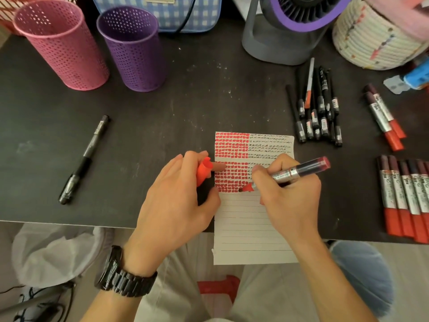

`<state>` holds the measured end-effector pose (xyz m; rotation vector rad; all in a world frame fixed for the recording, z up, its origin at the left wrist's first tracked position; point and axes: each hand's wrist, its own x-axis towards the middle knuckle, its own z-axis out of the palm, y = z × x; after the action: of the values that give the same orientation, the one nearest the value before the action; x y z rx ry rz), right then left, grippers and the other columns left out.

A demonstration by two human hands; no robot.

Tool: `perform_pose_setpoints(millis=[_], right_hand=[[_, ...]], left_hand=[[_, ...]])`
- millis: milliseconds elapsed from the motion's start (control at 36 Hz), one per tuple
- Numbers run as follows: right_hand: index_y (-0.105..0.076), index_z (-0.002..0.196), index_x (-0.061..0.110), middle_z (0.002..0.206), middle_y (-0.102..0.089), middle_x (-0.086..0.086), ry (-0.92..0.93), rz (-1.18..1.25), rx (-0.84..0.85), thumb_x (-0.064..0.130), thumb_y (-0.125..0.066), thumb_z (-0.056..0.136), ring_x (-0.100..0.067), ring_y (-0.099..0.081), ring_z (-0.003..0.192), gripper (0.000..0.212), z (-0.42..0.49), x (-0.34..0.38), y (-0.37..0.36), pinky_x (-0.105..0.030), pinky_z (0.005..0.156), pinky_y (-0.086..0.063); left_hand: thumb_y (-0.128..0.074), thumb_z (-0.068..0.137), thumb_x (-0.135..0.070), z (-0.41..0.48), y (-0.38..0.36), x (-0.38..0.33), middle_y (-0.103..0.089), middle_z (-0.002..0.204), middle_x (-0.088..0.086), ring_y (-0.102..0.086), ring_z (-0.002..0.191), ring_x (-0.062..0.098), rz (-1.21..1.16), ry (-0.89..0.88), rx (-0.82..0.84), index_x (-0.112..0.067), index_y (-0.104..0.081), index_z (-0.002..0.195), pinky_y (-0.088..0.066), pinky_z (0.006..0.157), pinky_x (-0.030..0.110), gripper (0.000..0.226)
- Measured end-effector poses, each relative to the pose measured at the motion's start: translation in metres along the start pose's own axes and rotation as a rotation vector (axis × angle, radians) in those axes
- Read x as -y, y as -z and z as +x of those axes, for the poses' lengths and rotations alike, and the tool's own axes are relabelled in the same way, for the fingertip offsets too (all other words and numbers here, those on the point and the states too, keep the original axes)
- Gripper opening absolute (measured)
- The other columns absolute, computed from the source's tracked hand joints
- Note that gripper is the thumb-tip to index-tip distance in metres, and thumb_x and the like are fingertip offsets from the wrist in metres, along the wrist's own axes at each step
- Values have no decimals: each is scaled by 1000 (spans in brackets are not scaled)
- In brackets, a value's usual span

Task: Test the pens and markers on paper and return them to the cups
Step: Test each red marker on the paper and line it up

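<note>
Fingers of the right hand [287, 196] curl round the silver barrel of a red marker [299, 171], thumb and forefinger pinching it just behind the nib, with the heel of the hand resting on the paper [246, 228]. The left hand [176, 196] lies palm down at the sheet's left edge. Its curled fingers hold the marker's red cap [203, 170], and one straight finger reaches out to press on the page. A black watch [125, 277] sits on the left wrist.

The marker slants across the sheet. Its nib points down and to the left and touches the paper at the end of the lowest row of red blocks, while its dark rear end rises up and to the right.

The lined sheet lies lengthwise toward the person, its lower part overhanging the near edge of a dark table [162, 112]. Red blocks fill its upper left and small black scribbles its upper right.

A pink cup [62, 49] and a purple cup [137, 52] stand upright at the far left. A single black pen [84, 159] lies well to the left of the sheet. To the right lie a bundle of black pens [318, 112], two red markers [383, 117] and a row of red markers [404, 196]. A grey fan [285, 26] and a woven basket [376, 36] stand behind.
</note>
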<state>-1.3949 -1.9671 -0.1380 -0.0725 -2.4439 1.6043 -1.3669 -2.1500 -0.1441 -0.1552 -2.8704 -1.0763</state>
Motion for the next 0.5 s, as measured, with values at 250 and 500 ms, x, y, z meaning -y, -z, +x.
perform_pose_setpoints(millis=[250, 500], right_hand=[[-54, 56, 17, 48, -57, -3, -11, 3, 9, 20, -70, 82, -18, -53, 43, 30, 0, 2, 1, -37, 45, -44], [-50, 55, 23, 47, -56, 2, 24, 30, 12, 16, -69, 82, -8, -51, 42, 34, 0, 0, 2, -19, 45, -41]], left_hand=[[-46, 84, -51, 0, 0, 1, -64, 120, -20, -53, 117, 3, 8, 5, 18, -37, -35, 100, -35, 83, 13, 25], [-50, 84, -48, 1, 0, 1, -63, 122, -23, -53, 116, 2, 4, 8, 17, -37, -37, 103, -32, 84, 6, 25]])
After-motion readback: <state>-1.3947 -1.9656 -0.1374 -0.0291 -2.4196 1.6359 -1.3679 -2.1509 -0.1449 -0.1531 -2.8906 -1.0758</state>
